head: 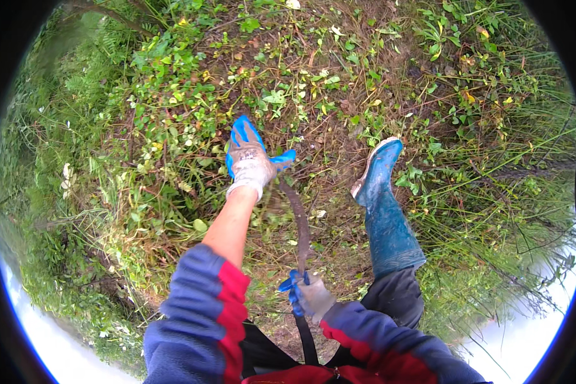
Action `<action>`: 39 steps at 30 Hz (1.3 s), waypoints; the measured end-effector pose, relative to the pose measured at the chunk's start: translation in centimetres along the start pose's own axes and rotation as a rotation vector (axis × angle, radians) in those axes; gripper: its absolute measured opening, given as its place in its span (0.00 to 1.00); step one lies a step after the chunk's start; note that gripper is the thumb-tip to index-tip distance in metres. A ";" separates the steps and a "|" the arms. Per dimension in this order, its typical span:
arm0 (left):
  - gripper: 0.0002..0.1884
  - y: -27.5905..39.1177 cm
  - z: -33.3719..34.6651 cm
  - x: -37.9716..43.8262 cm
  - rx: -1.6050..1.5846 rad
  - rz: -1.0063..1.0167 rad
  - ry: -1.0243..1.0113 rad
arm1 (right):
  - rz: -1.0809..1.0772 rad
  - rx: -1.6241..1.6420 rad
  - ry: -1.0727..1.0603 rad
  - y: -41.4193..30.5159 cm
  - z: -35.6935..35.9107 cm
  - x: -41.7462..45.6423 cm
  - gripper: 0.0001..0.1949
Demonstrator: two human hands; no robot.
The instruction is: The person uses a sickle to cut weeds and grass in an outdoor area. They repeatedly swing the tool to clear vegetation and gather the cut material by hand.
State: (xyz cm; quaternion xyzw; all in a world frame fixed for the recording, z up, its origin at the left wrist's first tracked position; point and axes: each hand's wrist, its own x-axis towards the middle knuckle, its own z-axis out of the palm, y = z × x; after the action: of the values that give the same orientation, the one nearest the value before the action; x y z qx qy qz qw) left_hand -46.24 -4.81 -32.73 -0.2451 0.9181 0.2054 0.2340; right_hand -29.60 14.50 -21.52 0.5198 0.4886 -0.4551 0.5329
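My left hand (250, 156), in a grey-white work glove with blue coating, is stretched forward over low green plants, its fingers apart and the thumb out to the right. It appears to hold nothing. Lower down, near my body, my right hand (309, 294), gloved alike, is closed around the dark handle of a sickle (301, 225). The curved, dirty metal blade reaches up toward the left wrist, its tip just below the left thumb. Cut or flattened leafy plants (197, 182) lie under and beside the left hand.
My blue rubber boot (386, 192) stands on the ground to the right of the blade. Tall grass (485, 201) grows along the right, with dense bushes and ferns (84, 86) on the left. Brown soil and plant litter (326, 144) lie ahead. A thin branch (120, 19) crosses the upper left.
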 end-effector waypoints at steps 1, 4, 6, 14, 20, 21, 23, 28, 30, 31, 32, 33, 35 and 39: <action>0.65 0.8 1.4 0.6 -0.014 -0.098 -0.062 | -0.006 -0.004 -0.029 0.0 0.1 -0.4 0.10; 0.66 1.6 5.0 2.2 0.044 -0.229 -0.306 | 0.025 -0.190 -0.104 -0.8 0.1 -1.5 0.11; 0.57 0.9 6.8 2.7 0.021 -0.266 -0.410 | 0.110 -0.165 -0.168 -1.1 0.0 -1.4 0.14; 0.10 -3.8 6.2 3.0 0.225 0.201 -0.276 | -0.139 -0.178 0.091 0.6 -1.5 -0.2 0.05; 0.10 -4.5 4.4 2.8 0.314 0.324 -0.243 | -0.546 -0.254 0.052 -11.0 1.5 4.2 0.09; 0.10 -4.8 4.9 2.7 0.290 0.358 -0.202 | -0.635 -0.427 0.067 -12.0 2.2 5.9 0.10; 0.10 -6.3 6.2 2.3 0.443 0.440 -0.170 | -0.613 -1.181 0.458 -9.9 2.6 8.1 0.14; 0.08 -14.9 9.0 -3.1 0.707 0.435 -0.511 | -0.086 -0.809 0.285 7.8 -2.4 5.7 0.17; 0.11 -19.0 8.1 -6.2 0.803 0.520 -0.350 | -0.309 -0.952 0.387 9.8 -3.8 4.8 0.15; 0.16 -19.7 7.7 -6.1 0.864 0.413 -0.589 | -0.454 -1.005 0.442 9.2 -3.6 5.0 0.14; 0.16 -20.7 6.8 -7.0 0.870 0.375 -0.579 | -0.388 -0.989 0.432 7.5 -3.6 4.5 0.11; 0.16 -21.2 5.9 -7.4 0.903 0.383 -0.590 | -0.353 -0.743 0.379 5.2 -2.5 4.9 0.11; 0.16 -20.6 4.0 -7.0 0.704 0.276 -0.553 | -0.411 -0.446 0.279 -1.0 0.5 5.0 0.13; 0.25 -15.9 0.8 -5.2 0.370 0.255 -0.166 | -0.656 -0.582 0.181 -15.0 9.4 5.3 0.14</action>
State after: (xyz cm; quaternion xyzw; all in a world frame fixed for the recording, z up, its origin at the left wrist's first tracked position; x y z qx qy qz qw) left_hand -33.26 -15.21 -34.81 -0.0626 0.9413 0.0810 0.3218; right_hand -43.47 4.51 -28.57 0.2034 0.7800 -0.3962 0.4397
